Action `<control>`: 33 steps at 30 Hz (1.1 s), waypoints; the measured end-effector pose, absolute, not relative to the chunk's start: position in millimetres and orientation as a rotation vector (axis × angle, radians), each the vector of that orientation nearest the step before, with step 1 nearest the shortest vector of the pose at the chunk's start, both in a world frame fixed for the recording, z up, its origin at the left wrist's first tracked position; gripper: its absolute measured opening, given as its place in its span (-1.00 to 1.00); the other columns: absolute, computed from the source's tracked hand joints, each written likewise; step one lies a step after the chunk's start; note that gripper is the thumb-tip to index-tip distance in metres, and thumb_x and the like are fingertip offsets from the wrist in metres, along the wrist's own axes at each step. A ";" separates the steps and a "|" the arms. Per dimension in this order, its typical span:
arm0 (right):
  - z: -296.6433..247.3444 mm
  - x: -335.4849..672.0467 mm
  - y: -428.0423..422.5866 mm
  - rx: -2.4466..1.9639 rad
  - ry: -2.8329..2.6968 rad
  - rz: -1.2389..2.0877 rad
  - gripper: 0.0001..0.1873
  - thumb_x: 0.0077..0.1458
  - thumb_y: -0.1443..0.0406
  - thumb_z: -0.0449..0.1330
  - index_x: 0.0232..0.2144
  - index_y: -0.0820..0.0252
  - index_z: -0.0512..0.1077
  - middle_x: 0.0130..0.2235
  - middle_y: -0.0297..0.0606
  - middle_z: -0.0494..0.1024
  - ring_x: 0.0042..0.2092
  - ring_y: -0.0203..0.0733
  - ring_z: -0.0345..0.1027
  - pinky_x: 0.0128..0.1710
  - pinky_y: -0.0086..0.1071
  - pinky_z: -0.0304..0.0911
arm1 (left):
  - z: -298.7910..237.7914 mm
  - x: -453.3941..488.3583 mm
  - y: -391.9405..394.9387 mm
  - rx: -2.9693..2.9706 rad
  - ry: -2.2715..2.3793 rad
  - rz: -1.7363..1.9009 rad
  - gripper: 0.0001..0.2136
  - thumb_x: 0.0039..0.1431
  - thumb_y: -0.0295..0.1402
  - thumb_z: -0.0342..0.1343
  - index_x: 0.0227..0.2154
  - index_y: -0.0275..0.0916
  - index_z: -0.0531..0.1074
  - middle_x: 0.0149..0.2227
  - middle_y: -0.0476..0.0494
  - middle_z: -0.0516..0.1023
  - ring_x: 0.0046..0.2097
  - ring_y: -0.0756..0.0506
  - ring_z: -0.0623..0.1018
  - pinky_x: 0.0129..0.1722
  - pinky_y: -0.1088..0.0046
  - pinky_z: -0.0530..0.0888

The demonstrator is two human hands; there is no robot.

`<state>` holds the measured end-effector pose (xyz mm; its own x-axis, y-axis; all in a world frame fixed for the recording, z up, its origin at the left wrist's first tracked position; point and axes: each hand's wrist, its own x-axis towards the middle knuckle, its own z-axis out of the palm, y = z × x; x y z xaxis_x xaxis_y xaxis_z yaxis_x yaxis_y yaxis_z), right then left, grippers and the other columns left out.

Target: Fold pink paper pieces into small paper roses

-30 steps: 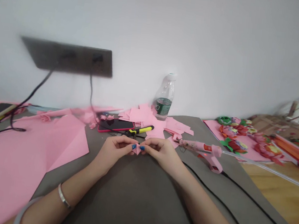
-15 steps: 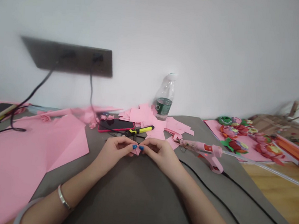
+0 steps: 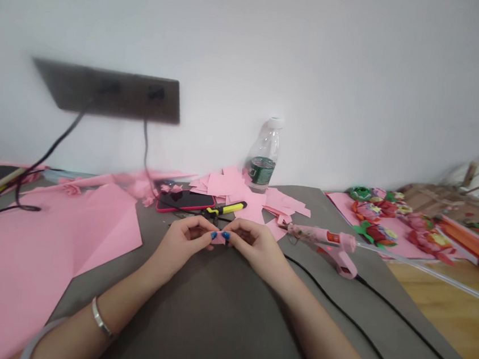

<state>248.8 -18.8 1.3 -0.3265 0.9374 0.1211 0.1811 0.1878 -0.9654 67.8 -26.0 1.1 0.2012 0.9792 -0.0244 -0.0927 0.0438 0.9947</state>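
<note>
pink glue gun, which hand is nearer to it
Right: the right hand sits just left of the pink glue gun, apart from it; the left hand is farther left, past the right hand.

The left hand [image 3: 184, 237] and right hand [image 3: 257, 245] have blue nails [image 3: 225, 235], and a silver bangle [image 3: 100, 318] circles the left forearm [image 3: 134, 288].

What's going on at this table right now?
A person is pinching a small piece of pink paper between the fingertips of the left hand and right hand, just above a grey surface. Beyond the hands lie a phone, a highlighter and pink scraps. A pink glue gun rests to the right, and a large pink sheet to the left.
</note>
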 end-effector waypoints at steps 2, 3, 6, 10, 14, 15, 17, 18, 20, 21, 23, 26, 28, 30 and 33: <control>2.0 248.6 -19.6 -1.058 -1.686 1.209 -0.83 0.10 0.22 0.18 -0.41 0.21 0.46 -0.43 -0.32 0.47 -0.38 -0.24 0.31 -0.38 -0.39 0.16 | 1.4 67.6 -25.8 1.210 1.007 1.069 -0.89 -0.04 -0.35 0.29 -0.49 -0.30 0.54 -0.44 -0.06 0.58 -0.39 0.01 0.51 -0.37 0.54 0.47; 2.2 248.4 -20.1 -1.049 -1.690 1.212 -0.84 0.11 0.22 0.18 -0.41 0.21 0.45 -0.43 -0.32 0.46 -0.38 -0.24 0.31 -0.38 -0.39 0.16 | 1.5 67.5 -25.7 1.221 1.006 1.063 -0.89 -0.05 -0.35 0.29 -0.50 -0.30 0.53 -0.45 -0.05 0.57 -0.40 0.02 0.50 -0.37 0.54 0.46; 2.5 247.4 -21.3 -1.038 -1.705 1.210 -0.85 0.12 0.24 0.16 -0.41 0.20 0.44 -0.43 -0.32 0.46 -0.39 -0.25 0.30 -0.38 -0.40 0.15 | 2.0 67.4 -25.8 1.254 1.009 1.047 -0.87 -0.05 -0.36 0.28 -0.54 -0.32 0.50 -0.52 -0.02 0.53 -0.43 0.03 0.48 -0.36 0.54 0.42; 2.3 247.2 -21.2 -1.062 -1.735 1.204 -0.85 0.12 0.24 0.16 -0.41 0.21 0.43 -0.43 -0.31 0.47 -0.38 -0.24 0.31 -0.38 -0.40 0.15 | 4.4 67.6 -26.9 1.255 1.005 1.019 -0.85 -0.05 -0.35 0.28 -0.55 -0.30 0.46 -0.52 0.01 0.51 -0.43 0.04 0.48 -0.36 0.54 0.42; 4.3 247.3 -21.6 -1.069 -1.726 1.216 -0.84 0.13 0.24 0.15 -0.40 0.21 0.45 -0.43 -0.30 0.48 -0.38 -0.24 0.33 -0.37 -0.39 0.17 | 5.0 67.9 -26.5 1.259 1.005 1.014 -0.80 -0.04 -0.31 0.30 -0.56 -0.28 0.42 -0.55 0.04 0.47 -0.47 0.04 0.46 -0.41 0.53 0.43; 5.3 247.1 -22.3 -1.061 -1.725 1.213 -0.84 0.14 0.23 0.14 -0.37 0.21 0.45 -0.41 -0.30 0.49 -0.36 -0.24 0.33 -0.37 -0.40 0.17 | 4.4 67.9 -26.1 1.256 1.012 1.021 -0.78 -0.04 -0.29 0.30 -0.57 -0.28 0.40 -0.55 0.04 0.46 -0.48 0.04 0.45 -0.43 0.53 0.43; 7.5 246.2 -23.9 -1.043 -1.752 1.206 -0.85 0.14 0.23 0.16 -0.31 0.20 0.45 -0.36 -0.29 0.51 -0.35 -0.25 0.33 -0.38 -0.41 0.16 | 2.6 68.2 -25.5 1.251 1.019 1.045 -0.75 -0.01 -0.24 0.29 -0.57 -0.28 0.39 -0.54 0.02 0.46 -0.49 0.04 0.43 -0.45 0.54 0.42; 8.2 245.8 -24.7 -1.040 -1.776 1.200 -0.85 0.13 0.23 0.18 -0.30 0.19 0.45 -0.35 -0.29 0.52 -0.36 -0.27 0.31 -0.40 -0.43 0.14 | 1.6 68.3 -25.3 1.248 1.020 1.060 -0.74 0.00 -0.22 0.28 -0.57 -0.28 0.39 -0.53 0.01 0.46 -0.49 0.04 0.43 -0.46 0.54 0.42; 8.4 244.9 -25.5 -1.056 -1.805 1.181 -0.88 0.11 0.25 0.21 -0.32 0.19 0.45 -0.36 -0.31 0.51 -0.39 -0.29 0.28 -0.44 -0.44 0.11 | 0.0 68.7 -25.4 1.235 1.012 1.086 -0.73 0.02 -0.19 0.27 -0.55 -0.27 0.39 -0.52 0.01 0.47 -0.48 0.05 0.42 -0.47 0.55 0.42; 7.7 244.7 -25.4 -1.067 -1.794 1.175 -0.89 0.10 0.25 0.22 -0.35 0.19 0.45 -0.38 -0.31 0.50 -0.40 -0.29 0.27 -0.44 -0.43 0.11 | -0.4 68.9 -25.6 1.228 1.007 1.092 -0.73 0.03 -0.18 0.26 -0.54 -0.27 0.38 -0.51 0.01 0.47 -0.48 0.05 0.41 -0.47 0.56 0.42; 5.4 244.5 -24.1 -1.068 -1.727 1.191 -0.88 0.11 0.25 0.19 -0.38 0.20 0.45 -0.40 -0.31 0.49 -0.39 -0.28 0.29 -0.41 -0.42 0.15 | -0.4 69.1 -26.2 1.227 0.996 1.081 -0.74 0.04 -0.19 0.26 -0.51 -0.26 0.38 -0.50 0.01 0.48 -0.48 0.05 0.42 -0.47 0.56 0.42; 2.1 245.0 -21.5 -1.055 -1.640 1.238 -0.85 0.09 0.22 0.20 -0.39 0.20 0.46 -0.43 -0.31 0.49 -0.39 -0.26 0.32 -0.38 -0.40 0.19 | 0.4 68.6 -26.7 1.251 0.988 1.047 -0.77 0.06 -0.20 0.25 -0.46 -0.26 0.39 -0.46 -0.01 0.52 -0.46 0.04 0.44 -0.45 0.56 0.43; 1.2 245.4 -20.4 -1.064 -1.613 1.246 -0.83 0.08 0.20 0.22 -0.41 0.20 0.47 -0.45 -0.31 0.49 -0.41 -0.27 0.32 -0.39 -0.40 0.19 | 0.8 68.0 -26.8 1.272 0.986 1.035 -0.79 0.07 -0.21 0.25 -0.42 -0.26 0.41 -0.44 -0.03 0.53 -0.44 0.03 0.45 -0.45 0.55 0.44; 1.6 245.8 -20.0 -1.067 -1.600 1.247 -0.80 0.07 0.18 0.23 -0.43 0.21 0.47 -0.45 -0.30 0.51 -0.42 -0.26 0.33 -0.39 -0.40 0.20 | 1.1 67.5 -26.9 1.296 0.990 1.029 -0.79 0.08 -0.22 0.24 -0.40 -0.26 0.43 -0.43 -0.03 0.53 -0.44 0.02 0.45 -0.44 0.54 0.44; 3.4 246.6 -20.4 -1.062 -1.617 1.238 -0.77 0.11 0.16 0.20 -0.44 0.22 0.47 -0.47 -0.29 0.52 -0.42 -0.27 0.34 -0.41 -0.41 0.20 | 2.6 67.3 -27.5 1.328 1.003 1.022 -0.79 0.10 -0.20 0.22 -0.42 -0.26 0.44 -0.44 -0.03 0.50 -0.44 0.02 0.44 -0.44 0.52 0.45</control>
<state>246.6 -20.4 3.4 -0.3079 0.9448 0.1119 0.1385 0.1608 -0.9772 67.3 -27.5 2.6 0.2621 0.9650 0.0121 -0.0060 -0.0109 0.9999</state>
